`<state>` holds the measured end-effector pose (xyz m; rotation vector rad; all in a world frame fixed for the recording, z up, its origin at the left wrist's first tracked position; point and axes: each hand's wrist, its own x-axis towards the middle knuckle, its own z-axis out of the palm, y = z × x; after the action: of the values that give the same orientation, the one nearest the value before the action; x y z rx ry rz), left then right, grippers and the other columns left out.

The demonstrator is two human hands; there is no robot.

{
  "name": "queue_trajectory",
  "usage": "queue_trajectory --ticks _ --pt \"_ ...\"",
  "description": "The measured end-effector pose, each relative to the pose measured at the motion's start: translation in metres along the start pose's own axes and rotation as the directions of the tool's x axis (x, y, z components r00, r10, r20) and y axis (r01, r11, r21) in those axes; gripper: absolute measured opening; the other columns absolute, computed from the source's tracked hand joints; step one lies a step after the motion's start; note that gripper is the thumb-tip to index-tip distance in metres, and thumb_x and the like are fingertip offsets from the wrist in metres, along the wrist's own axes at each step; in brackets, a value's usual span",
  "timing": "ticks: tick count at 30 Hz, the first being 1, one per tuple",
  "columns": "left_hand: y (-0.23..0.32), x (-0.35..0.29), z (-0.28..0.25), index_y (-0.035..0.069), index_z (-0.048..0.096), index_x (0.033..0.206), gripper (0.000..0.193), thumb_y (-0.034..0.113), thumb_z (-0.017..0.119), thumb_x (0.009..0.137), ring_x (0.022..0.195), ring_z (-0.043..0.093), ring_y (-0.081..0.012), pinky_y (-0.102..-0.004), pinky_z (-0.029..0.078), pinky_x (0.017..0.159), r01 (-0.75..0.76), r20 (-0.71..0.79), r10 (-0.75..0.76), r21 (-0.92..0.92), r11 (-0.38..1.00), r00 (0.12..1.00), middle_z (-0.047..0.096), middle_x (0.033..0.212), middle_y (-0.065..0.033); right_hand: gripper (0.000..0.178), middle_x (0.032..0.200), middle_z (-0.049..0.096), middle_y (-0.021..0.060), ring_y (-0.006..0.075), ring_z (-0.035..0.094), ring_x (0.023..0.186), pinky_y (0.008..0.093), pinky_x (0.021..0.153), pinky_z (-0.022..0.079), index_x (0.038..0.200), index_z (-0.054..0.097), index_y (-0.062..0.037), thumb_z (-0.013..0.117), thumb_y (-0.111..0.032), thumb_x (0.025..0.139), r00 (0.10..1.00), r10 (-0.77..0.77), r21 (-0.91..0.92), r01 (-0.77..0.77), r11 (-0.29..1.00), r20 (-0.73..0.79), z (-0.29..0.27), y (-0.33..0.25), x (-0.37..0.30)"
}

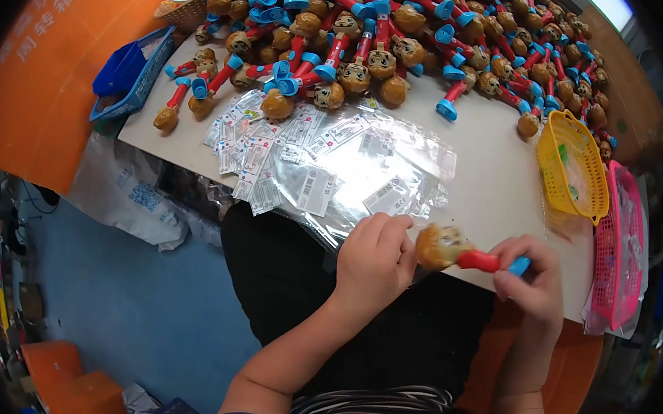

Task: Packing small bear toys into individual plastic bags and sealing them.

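The right hand (pixel 530 281) gripped a toy (pixel 459 250) by its red stem, fingers closed around the blue end, so that the brown round head pointed left toward the other hand. The toy was held just over the near edge of the table (pixel 492 171), tilted close to level. The left hand (pixel 375 260) was curled beside the toy's head, its fingertips bent in at the edge of a stack of clear bags (pixel 359 166); whether it pinched a bag or only touched the stack could not be told. The bags lay spread across the middle of the table, each with a white printed label, some fanned out toward the left edge. Behind them, a large heap of toys (pixel 411 29) of the same kind covered the far part of the table, brown heads and red-and-blue stems lying every way. A yellow basket (pixel 573 164) stood at the right end, just beside a pink basket (pixel 619 247) that hung over the table's edge. A blue tray (pixel 130 75) sat at the far left corner, with a wicker basket (pixel 184 12) behind it. Below the table lay a blue floor (pixel 136 300).
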<state>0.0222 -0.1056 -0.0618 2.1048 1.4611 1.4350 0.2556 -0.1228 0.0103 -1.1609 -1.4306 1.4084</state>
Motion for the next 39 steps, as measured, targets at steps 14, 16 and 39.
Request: queue_trajectory --ticks 14,16,39 --pt "0.024 -0.001 0.009 0.003 0.057 0.082 0.014 -0.003 0.065 0.072 0.066 0.058 -0.0251 -0.0337 0.046 0.061 0.056 0.025 -0.054 -0.087 0.995 0.998 0.056 0.071 -0.0082 0.02 0.095 0.064 0.0151 0.0283 0.064 0.08 0.0305 0.067 0.052 0.088 0.061 -0.0031 0.068 0.01 0.074 0.85 -0.526 -0.741 0.338 0.58 -0.025 0.025 0.041 -0.021" --pt "0.026 -0.006 0.012 0.004 0.057 0.084 0.019 -0.003 0.066 0.069 0.071 0.058 -0.0281 -0.0364 0.045 0.067 -0.06 -0.003 0.06 0.0 0.998 0.998 0.056 0.074 -0.0084 0.019 0.094 0.065 0.0154 0.0251 0.065 0.079 0.0285 0.067 0.051 0.089 0.06 -0.003 0.067 0.01 0.076 0.854 -0.509 -0.688 0.306 0.658 -0.108 0.028 0.047 -0.027" --pt "0.014 -0.011 0.012 0.004 0.057 0.096 0.027 -0.005 0.067 0.072 0.1 0.062 -0.0324 -0.0538 0.042 0.1 -0.055 0.111 0.064 -0.08 0.995 0.992 0.061 0.091 -0.0102 0.027 0.06 0.047 0.003 0.0054 0.034 0.038 0.0164 0.03 0.026 0.112 0.053 -0.0015 0.041 -0.023 0.101 0.84 0.514 0.819 -0.412 0.398 0.173 0.011 0.061 -0.027"
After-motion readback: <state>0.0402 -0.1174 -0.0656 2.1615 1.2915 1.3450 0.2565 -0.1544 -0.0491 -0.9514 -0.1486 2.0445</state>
